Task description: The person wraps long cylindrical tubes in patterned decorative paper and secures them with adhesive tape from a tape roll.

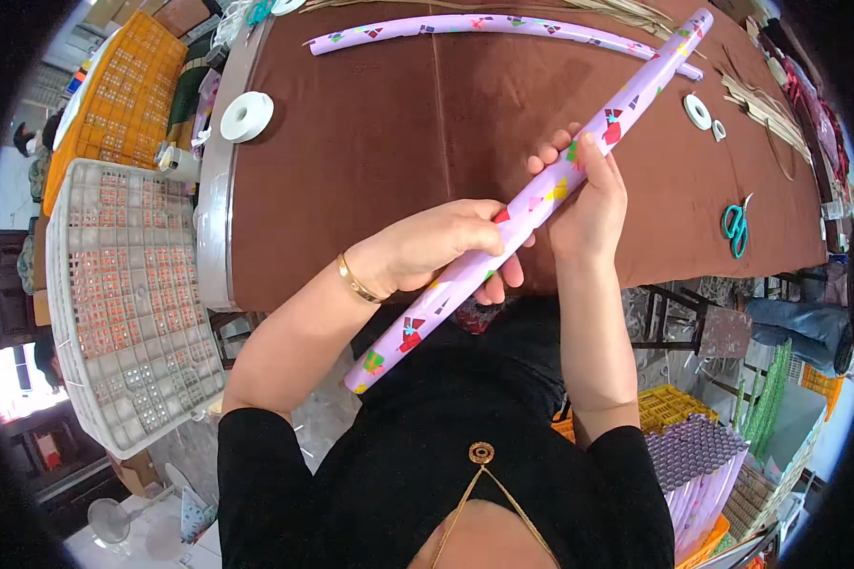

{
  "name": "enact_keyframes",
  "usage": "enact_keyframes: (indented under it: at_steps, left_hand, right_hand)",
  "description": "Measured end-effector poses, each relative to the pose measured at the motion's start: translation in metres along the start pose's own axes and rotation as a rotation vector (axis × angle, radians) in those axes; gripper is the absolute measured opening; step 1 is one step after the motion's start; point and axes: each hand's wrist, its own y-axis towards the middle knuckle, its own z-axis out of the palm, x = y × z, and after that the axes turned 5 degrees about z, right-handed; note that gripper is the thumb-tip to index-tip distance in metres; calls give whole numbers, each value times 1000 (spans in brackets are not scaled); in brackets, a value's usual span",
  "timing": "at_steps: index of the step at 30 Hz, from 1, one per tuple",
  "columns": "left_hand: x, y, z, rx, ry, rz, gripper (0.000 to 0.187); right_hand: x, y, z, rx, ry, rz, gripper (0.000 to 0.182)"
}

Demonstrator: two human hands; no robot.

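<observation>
A long roll of lilac wrapping paper, printed with coloured gift shapes, slants across my body from lower left to upper right. My left hand wraps around its middle, thumb on top and fingertips showing beneath. Higher up, my right hand grips the same roll, with the thumb along one side and fingers coming around the other. A second lilac roll lies across the far part of the brown-covered table, and the upper end of the held roll passes over its right end.
White tape rolls lie at the table's left edge and right side. Teal-handled scissors rest at the right, near pale strips. A white crate stands left, an orange crate behind it. Stacked lilac rolls stand lower right.
</observation>
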Motion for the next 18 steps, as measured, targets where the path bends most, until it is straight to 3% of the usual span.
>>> enact_keyframes:
  at_steps: [18]
  left_hand:
    - [3, -11, 6, -2, 3, -15, 40]
  right_hand:
    - [4, 11, -8, -31, 32, -24, 21]
